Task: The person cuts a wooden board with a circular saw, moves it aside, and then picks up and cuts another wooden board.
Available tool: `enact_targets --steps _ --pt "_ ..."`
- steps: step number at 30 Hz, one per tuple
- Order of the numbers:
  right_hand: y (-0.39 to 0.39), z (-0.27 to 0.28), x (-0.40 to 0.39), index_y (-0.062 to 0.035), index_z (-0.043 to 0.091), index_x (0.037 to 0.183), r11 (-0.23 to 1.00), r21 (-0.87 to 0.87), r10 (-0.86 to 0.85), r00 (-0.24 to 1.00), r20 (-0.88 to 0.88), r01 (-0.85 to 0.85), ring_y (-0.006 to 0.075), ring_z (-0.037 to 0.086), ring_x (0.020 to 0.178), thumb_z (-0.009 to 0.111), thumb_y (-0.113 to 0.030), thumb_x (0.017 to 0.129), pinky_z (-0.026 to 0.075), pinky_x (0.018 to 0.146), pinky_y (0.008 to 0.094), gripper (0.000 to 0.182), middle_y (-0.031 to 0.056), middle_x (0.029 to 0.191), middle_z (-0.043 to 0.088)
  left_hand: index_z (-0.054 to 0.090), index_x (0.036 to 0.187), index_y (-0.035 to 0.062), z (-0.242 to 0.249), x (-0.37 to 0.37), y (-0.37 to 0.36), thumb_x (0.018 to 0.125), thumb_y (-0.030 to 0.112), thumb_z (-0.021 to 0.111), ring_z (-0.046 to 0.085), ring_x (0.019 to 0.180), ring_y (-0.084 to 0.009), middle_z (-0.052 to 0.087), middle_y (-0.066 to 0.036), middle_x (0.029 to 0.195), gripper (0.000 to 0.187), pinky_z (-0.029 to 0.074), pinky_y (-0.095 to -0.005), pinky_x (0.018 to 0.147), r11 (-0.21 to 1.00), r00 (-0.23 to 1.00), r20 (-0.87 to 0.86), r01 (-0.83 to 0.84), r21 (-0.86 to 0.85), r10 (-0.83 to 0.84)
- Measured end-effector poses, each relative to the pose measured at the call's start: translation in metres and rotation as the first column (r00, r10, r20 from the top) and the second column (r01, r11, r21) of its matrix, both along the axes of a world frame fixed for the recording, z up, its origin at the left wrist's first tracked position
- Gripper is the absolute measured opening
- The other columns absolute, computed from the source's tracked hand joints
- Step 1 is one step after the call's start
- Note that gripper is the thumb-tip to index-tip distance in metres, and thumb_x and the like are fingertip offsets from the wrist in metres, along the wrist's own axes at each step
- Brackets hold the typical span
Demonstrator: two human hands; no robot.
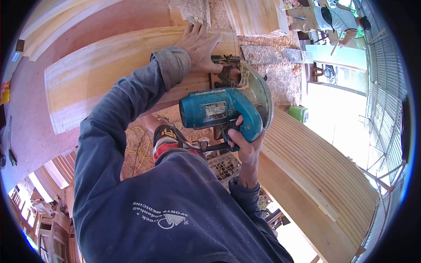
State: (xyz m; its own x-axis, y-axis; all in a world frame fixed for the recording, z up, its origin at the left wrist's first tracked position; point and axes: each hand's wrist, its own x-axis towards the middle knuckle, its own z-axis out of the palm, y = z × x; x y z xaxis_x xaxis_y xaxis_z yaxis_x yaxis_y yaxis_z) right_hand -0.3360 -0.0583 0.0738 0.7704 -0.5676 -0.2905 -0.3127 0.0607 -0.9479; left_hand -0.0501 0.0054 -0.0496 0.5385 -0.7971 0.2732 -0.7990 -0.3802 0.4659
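Observation:
My right hand (245, 142) is wrapped round the rear handle of a teal circular saw (208, 109). The saw's base plate rests on the end of a wide, pale wooden board (109, 65), and its blade guard (258, 94) faces right. My left hand (197, 48) lies on the board with its fingers spread, the tips at the far edge and the thumb beside or against the base plate. A pencil line runs across the board near the saw. The blade itself is hidden by the guard.
More planks (256, 15) lie at the top. A ribbed wooden panel (315, 171) slopes down on the right. Below the board are a yellow cord (138, 147), a plastic crate (223, 166) and sawdust. A green container (299, 114) stands right. Another person (337, 19) works at upper right.

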Motion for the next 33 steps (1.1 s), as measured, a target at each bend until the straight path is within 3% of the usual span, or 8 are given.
enact_targets --steps 8,14,18,20,23,33 --pt "0.001 0.004 0.004 0.0007 0.063 0.101 1.0 0.009 -0.012 1.0 -0.016 0.012 0.0085 0.056 0.056 0.076 0.003 0.085 0.039 0.05 0.0247 0.021 0.0022 0.071 0.06 0.059 0.121 0.0051 -0.008 0.0 0.0 0.072 0.063 0.079 0.047 0.133 -0.0482 0.052 -0.033 0.137 0.078 0.031 -0.0598 0.117 0.996 0.998 0.052 -0.017 -0.082 0.021" --pt "0.006 0.011 0.007 -0.0009 0.065 0.1 0.996 -0.008 -0.092 0.988 -0.124 0.092 0.008 0.057 0.058 0.078 -0.001 0.086 0.041 0.053 0.0244 0.02 0.0023 0.074 0.063 0.056 0.119 0.0026 -0.004 -0.001 0.002 0.072 0.06 0.078 0.049 0.127 -0.0449 0.054 -0.029 0.128 0.077 0.034 -0.0556 0.114 0.993 0.995 0.086 -0.039 -0.115 0.049" --pt "0.01 0.006 0.007 -0.0005 0.065 0.101 0.991 0.031 -0.13 0.991 -0.014 0.131 0.0076 0.057 0.059 0.079 -0.002 0.088 0.042 0.053 0.0236 0.019 0.0016 0.074 0.062 0.054 0.118 0.0028 0.014 0.001 0.005 0.071 0.056 0.079 0.049 0.125 -0.0434 0.055 -0.025 0.125 0.075 0.035 -0.0554 0.112 1.0 0.999 -0.044 -0.014 -0.019 0.013" --pt "0.011 0.002 0.005 -0.0003 0.066 0.101 0.988 0.067 -0.145 0.985 0.097 0.139 0.0072 0.057 0.059 0.08 -0.002 0.088 0.042 0.053 0.0233 0.019 0.0013 0.075 0.062 0.054 0.119 0.0029 0.006 0.002 0.003 0.071 0.055 0.079 0.049 0.124 -0.0429 0.055 -0.024 0.125 0.076 0.035 -0.0554 0.112 0.995 0.999 -0.027 -0.023 -0.093 0.021" --pt "0.011 0.0 0.005 0.0 0.066 0.099 0.987 -0.106 -0.118 0.993 0.018 0.119 0.0068 0.058 0.059 0.079 -0.001 0.089 0.043 0.052 0.023 0.016 0.0016 0.074 0.062 0.053 0.121 0.0029 0.004 0.0 0.002 0.071 0.053 0.08 0.05 0.124 -0.0423 0.055 -0.024 0.125 0.076 0.035 -0.0553 0.112 0.993 0.999 -0.022 -0.03 -0.11 0.028" --pt "0.009 0.005 0.011 -0.0016 0.066 0.095 0.992 -0.051 -0.122 0.989 -0.085 0.118 0.0069 0.058 0.057 0.08 0.0 0.089 0.044 0.05 0.0233 0.015 0.0007 0.071 0.062 0.054 0.124 0.0015 0.005 0.001 0.0 0.072 0.054 0.079 0.05 0.126 -0.0444 0.055 -0.027 0.129 0.078 0.035 -0.0569 0.113 0.996 0.999 -0.034 -0.041 -0.08 0.039"
